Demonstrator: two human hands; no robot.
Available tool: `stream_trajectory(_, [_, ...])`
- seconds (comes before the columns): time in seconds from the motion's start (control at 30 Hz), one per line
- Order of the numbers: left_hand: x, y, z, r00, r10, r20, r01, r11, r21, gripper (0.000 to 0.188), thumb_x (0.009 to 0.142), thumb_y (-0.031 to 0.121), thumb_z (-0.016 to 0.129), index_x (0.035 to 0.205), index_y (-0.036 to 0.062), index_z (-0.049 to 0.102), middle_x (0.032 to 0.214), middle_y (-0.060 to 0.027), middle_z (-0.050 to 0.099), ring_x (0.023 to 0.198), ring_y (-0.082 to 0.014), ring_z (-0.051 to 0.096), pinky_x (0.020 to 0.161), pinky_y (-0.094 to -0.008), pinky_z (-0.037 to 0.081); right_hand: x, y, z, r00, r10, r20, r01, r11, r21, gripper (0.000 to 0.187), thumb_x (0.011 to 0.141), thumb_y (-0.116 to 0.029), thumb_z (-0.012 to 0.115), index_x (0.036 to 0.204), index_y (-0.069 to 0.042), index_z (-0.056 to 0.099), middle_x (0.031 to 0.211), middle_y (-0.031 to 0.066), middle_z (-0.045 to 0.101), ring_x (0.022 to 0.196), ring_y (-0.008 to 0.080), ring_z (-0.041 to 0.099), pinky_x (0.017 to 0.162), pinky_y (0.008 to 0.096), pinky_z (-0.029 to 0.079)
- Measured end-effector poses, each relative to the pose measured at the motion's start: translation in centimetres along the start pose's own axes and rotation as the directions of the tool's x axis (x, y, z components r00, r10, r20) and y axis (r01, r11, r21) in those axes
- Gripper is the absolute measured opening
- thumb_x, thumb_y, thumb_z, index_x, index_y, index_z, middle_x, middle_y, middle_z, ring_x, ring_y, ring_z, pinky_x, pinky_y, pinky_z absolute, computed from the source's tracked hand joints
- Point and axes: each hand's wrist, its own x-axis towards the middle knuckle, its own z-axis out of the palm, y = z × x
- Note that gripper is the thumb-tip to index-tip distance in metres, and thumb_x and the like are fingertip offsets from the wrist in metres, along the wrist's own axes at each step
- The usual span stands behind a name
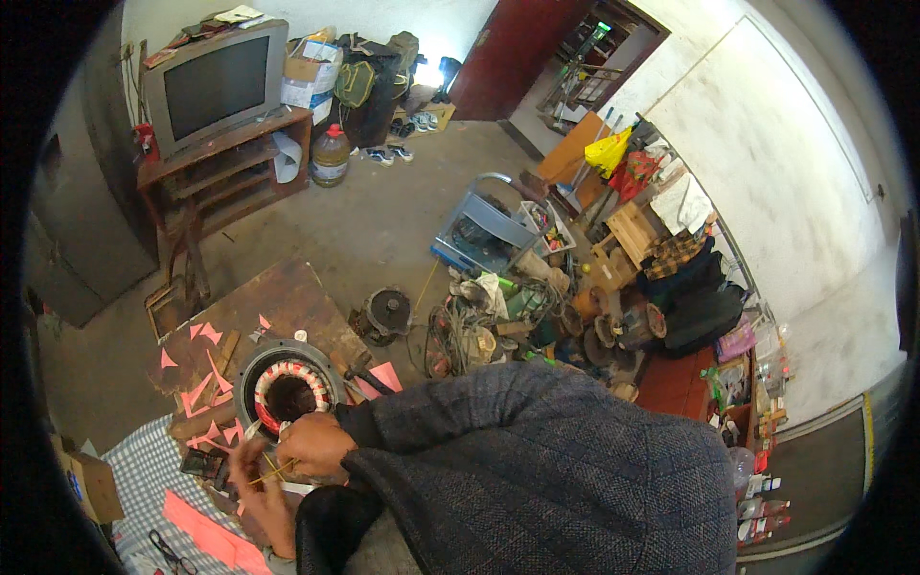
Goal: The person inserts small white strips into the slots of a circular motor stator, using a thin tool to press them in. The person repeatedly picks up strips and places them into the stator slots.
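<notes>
Roughly cut pink scraps [192, 393] litter a worn wooden board [287, 299] beside a checked cloth [144, 470], on a grey floor [369, 225] with a television [220, 84] beyond. On the board sits a round motor housing [245, 376] with red-and-white windings. Just below, the right hand [318, 447] is bunched, its grip hidden; the left hand [257, 491] has bent fingers near a thin yellow strand [274, 473], its hold unclear. The sleeve [450, 412] covers the board's near side.
</notes>
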Motion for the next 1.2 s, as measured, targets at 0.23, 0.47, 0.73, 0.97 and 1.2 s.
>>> stream_trajectory(0.23, [2.1,1.9,1.0,0.851,-0.298,0.431,0.332,0.943,-0.002,0.03,0.101,0.003,0.068,0.13,-0.0024,0.065,0.095,-0.0035,0.072,0.08,-0.0072,0.064,0.069,-0.0224,0.05,-0.2,1.0,-1.5,0.99,0.139,0.011,-0.139,0.988,0.069,0.023,0.077,-0.027,0.076,0.096,-0.014,0.072,0.089,0.0108,0.072,0.086,0.0382,0.071,0.071,0.0503,0.055])
stream_trajectory(0.47, [1.9,-2.6,1.2,0.836,-0.388,0.388,0.467,0.875,-0.13,0.016,0.101,0.002,0.069,0.115,-0.0036,0.072,0.096,-0.0041,0.074,0.085,-0.0068,0.065,0.075,-0.0228,0.052,0.4,2.4,-1.5,0.969,0.247,0.02,-0.247,0.958,0.144,0.021,0.078,-0.023,0.078,0.094,-0.013,0.071,0.091,0.0105,0.072,0.088,0.0358,0.071,0.076,0.048,0.054])
stream_trajectory(0.73, [2.7,-3.7,0.5,0.844,-0.379,0.38,0.492,0.829,-0.265,0.012,0.102,0.004,0.065,0.11,-0.0029,0.07,0.096,-0.0051,0.073,0.082,-0.0076,0.065,0.075,-0.0234,0.052,1.4,3.8,-1.5,0.999,0.007,0.049,-0.014,0.988,0.156,0.022,0.084,-0.019,0.073,0.106,-0.015,0.072,0.105,0.0073,0.07,0.093,0.0335,0.071,0.077,0.0459,0.057])
stream_trajectory(0.97, [3.4,-3.6,-0.6,0.729,-0.496,0.472,0.676,0.627,-0.386,0.023,0.106,0.023,0.062,0.108,0.0003,0.069,0.095,-0.0078,0.074,0.077,-0.0123,0.069,0.071,-0.0248,0.055,2.0,3.5,-2.5,0.979,-0.197,0.061,0.198,0.98,-0.013,0.025,0.085,-0.023,0.075,0.109,-0.017,0.069,0.105,0.0051,0.065,0.091,0.0317,0.071,0.071,0.0451,0.057])
stream_trajectory(1.2, [2.5,-2.3,0.8,0.865,-0.436,0.25,0.498,0.807,-0.316,0.015,0.104,0.014,0.067,0.111,0.0012,0.069,0.089,-0.0084,0.075,0.068,-0.0102,0.065,0.06,-0.0219,0.049,0.7,3.0,-2.6,0.993,-0.091,-0.08,0.078,0.985,-0.151,0.022,0.09,-0.035,0.073,0.1,-0.015,0.07,0.092,0.0077,0.062,0.078,0.0325,0.07,0.061,0.0458,0.055])
